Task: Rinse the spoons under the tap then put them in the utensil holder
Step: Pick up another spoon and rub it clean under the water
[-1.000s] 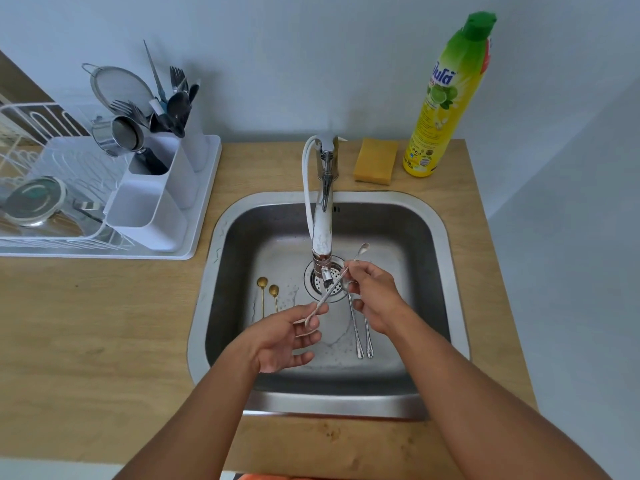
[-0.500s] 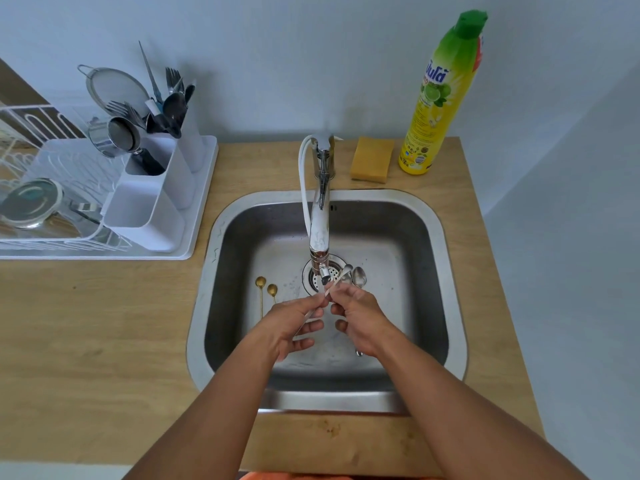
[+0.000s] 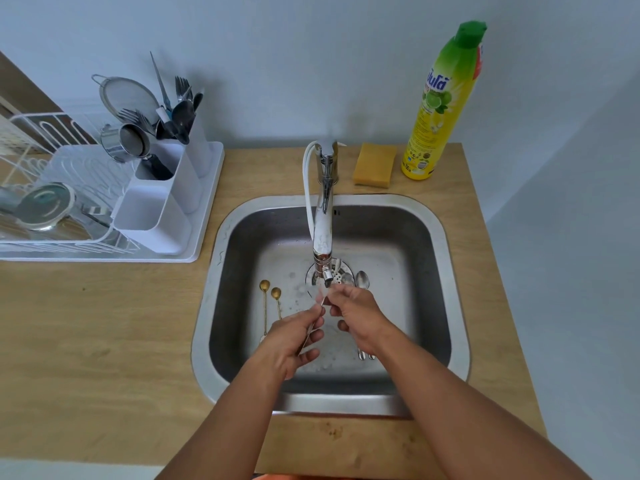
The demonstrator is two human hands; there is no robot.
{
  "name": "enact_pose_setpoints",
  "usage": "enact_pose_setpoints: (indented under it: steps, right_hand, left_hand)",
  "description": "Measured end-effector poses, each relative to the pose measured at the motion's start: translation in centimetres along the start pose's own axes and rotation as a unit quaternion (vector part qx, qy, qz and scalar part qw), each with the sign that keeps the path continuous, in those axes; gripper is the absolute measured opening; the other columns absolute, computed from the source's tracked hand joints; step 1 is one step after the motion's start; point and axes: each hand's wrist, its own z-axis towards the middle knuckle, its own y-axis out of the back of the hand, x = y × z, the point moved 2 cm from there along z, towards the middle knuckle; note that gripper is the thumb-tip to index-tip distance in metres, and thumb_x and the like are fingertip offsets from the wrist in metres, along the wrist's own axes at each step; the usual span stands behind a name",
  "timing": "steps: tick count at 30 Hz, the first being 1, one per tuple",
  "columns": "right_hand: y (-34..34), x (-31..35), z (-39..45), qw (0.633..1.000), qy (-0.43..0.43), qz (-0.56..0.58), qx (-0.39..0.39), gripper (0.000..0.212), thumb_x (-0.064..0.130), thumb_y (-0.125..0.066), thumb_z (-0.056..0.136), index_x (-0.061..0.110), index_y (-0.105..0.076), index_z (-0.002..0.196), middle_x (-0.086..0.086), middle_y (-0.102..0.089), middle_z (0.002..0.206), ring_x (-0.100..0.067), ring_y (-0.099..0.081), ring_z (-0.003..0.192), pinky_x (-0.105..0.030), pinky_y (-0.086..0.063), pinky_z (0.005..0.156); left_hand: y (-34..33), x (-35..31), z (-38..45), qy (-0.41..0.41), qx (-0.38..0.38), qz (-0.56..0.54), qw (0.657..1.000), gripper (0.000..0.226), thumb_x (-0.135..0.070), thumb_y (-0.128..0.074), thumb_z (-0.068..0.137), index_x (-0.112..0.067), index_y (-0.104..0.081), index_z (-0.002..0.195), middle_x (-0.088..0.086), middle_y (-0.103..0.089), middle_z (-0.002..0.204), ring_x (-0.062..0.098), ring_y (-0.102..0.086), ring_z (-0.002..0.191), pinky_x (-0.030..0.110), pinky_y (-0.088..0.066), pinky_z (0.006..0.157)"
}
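Both hands pinch one silver spoon (image 3: pixel 317 315) under the tap (image 3: pixel 322 233), over the sink (image 3: pixel 446 237): the left hand (image 3: pixel 289 341) grips its handle, the right hand (image 3: pixel 356 315) its upper end. Two gold spoons (image 3: pixel 270 299) lie on the sink floor; the utensil holder (image 3: pixel 162 209) stands on the surface at left.

Pale blue-grey painted wall (image 3: pixel 311 64) runs behind & down the right side, lit soft & even w/ faint shadows. Light oak-look wooden countertop (image 3: pixel 86 341) spans the bottom, w/ a dark brown wooden panel (image 3: pixel 20 84) at far left.
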Motion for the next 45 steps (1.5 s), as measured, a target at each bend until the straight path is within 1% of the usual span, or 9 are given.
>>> enact_pose_setpoints:
  steps: [2,6,11,15,20,28,36,42,45]
  right_hand:
    - [0.1,0.2,0.0,0.999,0.016,-0.033,-0.022,0.015,0.026,-0.066,0.099,0.017,-0.079,0.098,0.013,-0.073,0.072,-0.009,-0.055,0.07,-0.018,-0.041,0.052]
    - [0.5,1.6,0.6,0.996,0.038,-0.054,-0.064,0.015,0.021,-0.069,0.096,0.018,-0.078,0.085,0.008,-0.077,0.077,-0.008,-0.056,0.066,-0.015,-0.04,0.049]
    - [1.5,3.4,1.4,0.992,0.033,-0.08,-0.096,0.02,0.023,-0.073,0.093,0.012,-0.08,0.079,0.006,-0.073,0.073,-0.005,-0.051,0.056,-0.017,-0.036,0.048]
    - [0.8,2.7,1.1,0.989,0.048,-0.099,-0.096,0.03,0.018,-0.07,0.093,0.018,-0.077,0.064,0.018,-0.072,0.074,0.001,-0.057,0.063,-0.018,-0.037,0.056]
    - [-0.1,0.5,-0.1,0.99,0.041,-0.114,-0.072,0.024,0.016,-0.067,0.093,0.016,-0.078,0.072,0.01,-0.078,0.096,0.001,-0.058,0.073,-0.019,-0.041,0.059]
    - [-0.2,-1.4,-1.3,0.995,0.031,-0.069,-0.067,0.017,0.01,-0.07,0.094,0.006,-0.078,0.079,0.004,-0.073,0.064,0.0,-0.059,0.047,-0.014,-0.042,0.042]
    - [-0.1,-0.4,-0.4,0.993,0.013,-0.072,-0.091,0.012,0.011,-0.073,0.089,0.008,-0.08,0.08,0.004,-0.077,0.078,0.003,-0.06,0.054,-0.013,-0.04,0.045]
    - [0.6,0.2,0.2,0.992,0.012,-0.084,-0.095,0.014,0.012,-0.072,0.089,0.003,-0.08,0.08,0.011,-0.077,0.085,0.005,-0.057,0.057,-0.011,-0.036,0.049]
    - [1.2,-0.2,0.1,0.992,0.01,-0.082,-0.095,0.017,0.02,-0.073,0.092,0.008,-0.081,0.082,0.006,-0.079,0.092,0.001,-0.056,0.063,-0.017,-0.037,0.057]
  left_hand:
    - [-0.5,-0.2,0.0,-0.036,-0.028,0.016,0.999,0.028,-0.046,-0.084,0.087,-0.022,-0.082,0.1,-0.008,-0.081,0.086,0.011,-0.072,0.082,0.029,-0.057,0.062]
    - [-1.6,0.1,-0.2,-0.107,-0.045,0.06,0.991,0.017,-0.035,-0.08,0.092,-0.018,-0.083,0.089,-0.007,-0.08,0.075,0.01,-0.065,0.066,0.024,-0.052,0.055]
    - [-1.8,1.7,-0.6,-0.15,-0.054,0.12,0.98,0.022,-0.031,-0.08,0.093,-0.02,-0.083,0.074,-0.001,-0.082,0.079,0.017,-0.065,0.074,0.036,-0.054,0.074]
    - [-1.8,1.8,-0.9,-0.167,-0.074,0.134,0.974,0.024,-0.029,-0.078,0.095,-0.019,-0.082,0.073,-0.005,-0.08,0.075,0.016,-0.075,0.083,0.044,-0.06,0.091]
    - [-2.2,2.6,-1.3,-0.162,-0.088,0.15,0.971,0.027,-0.033,-0.074,0.098,-0.02,-0.082,0.077,-0.004,-0.08,0.076,0.018,-0.074,0.081,0.047,-0.063,0.084]
    - [-1.4,2.1,-0.8,-0.157,-0.084,0.13,0.975,0.027,-0.034,-0.074,0.098,-0.023,-0.082,0.074,0.001,-0.081,0.075,0.02,-0.072,0.078,0.048,-0.064,0.081]
    - [-1.2,1.9,-1.0,-0.178,-0.072,0.17,0.967,0.023,-0.03,-0.074,0.098,-0.023,-0.082,0.078,-0.008,-0.08,0.075,0.01,-0.075,0.08,0.041,-0.062,0.084]
    - [-1.6,2.2,-1.0,-0.196,-0.078,0.204,0.956,0.025,-0.029,-0.074,0.098,-0.022,-0.082,0.075,-0.007,-0.08,0.073,0.012,-0.073,0.075,0.032,-0.057,0.076]
    - [-2.1,2.1,-0.9,-0.196,-0.082,0.208,0.955,0.025,-0.029,-0.073,0.098,-0.021,-0.082,0.076,-0.006,-0.08,0.075,0.012,-0.073,0.074,0.027,-0.055,0.069]
